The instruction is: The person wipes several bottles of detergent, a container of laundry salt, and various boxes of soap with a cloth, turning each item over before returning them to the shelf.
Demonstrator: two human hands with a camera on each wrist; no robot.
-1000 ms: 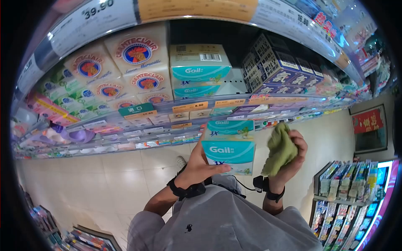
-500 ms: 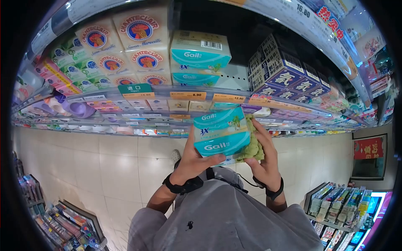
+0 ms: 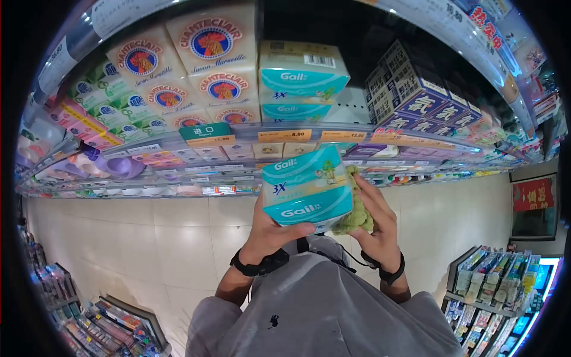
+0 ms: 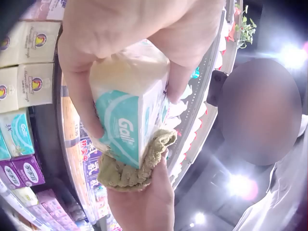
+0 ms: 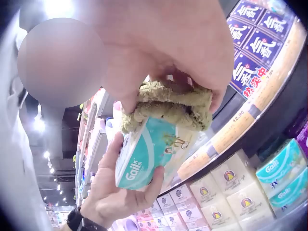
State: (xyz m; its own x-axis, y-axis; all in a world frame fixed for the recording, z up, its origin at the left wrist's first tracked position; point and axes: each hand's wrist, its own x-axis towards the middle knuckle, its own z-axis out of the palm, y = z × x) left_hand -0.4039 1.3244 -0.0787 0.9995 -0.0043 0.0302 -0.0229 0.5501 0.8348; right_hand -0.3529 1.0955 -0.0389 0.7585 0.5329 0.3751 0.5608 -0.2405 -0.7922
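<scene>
Teal and white Gail packs (image 3: 306, 184), apparently two stacked, are gripped at their left side by my left hand (image 3: 266, 233), thumb across the lower front edge. My right hand (image 3: 380, 229) presses a crumpled green cloth (image 3: 357, 214) against their right side. In the left wrist view the cloth (image 4: 127, 175) wraps round the end of the pack (image 4: 126, 115). The right wrist view has the cloth (image 5: 168, 106) bunched under the right hand, with the left hand's fingers holding the opposite end of the pack (image 5: 149, 154).
Ahead, a shelf holds Chanteclair soap packs (image 3: 211, 44), more Gail packs (image 3: 303, 77) and dark blue boxes (image 3: 419, 95). Price labels run along the shelf edge (image 3: 285, 134). Display racks stand at lower right (image 3: 496, 276) and lower left (image 3: 119, 327) on the tiled floor (image 3: 143, 238).
The right hand has come in from the right and brought the cloth against the packs. The packs have risen slightly and tilted, and over the last half second moved a little left.
</scene>
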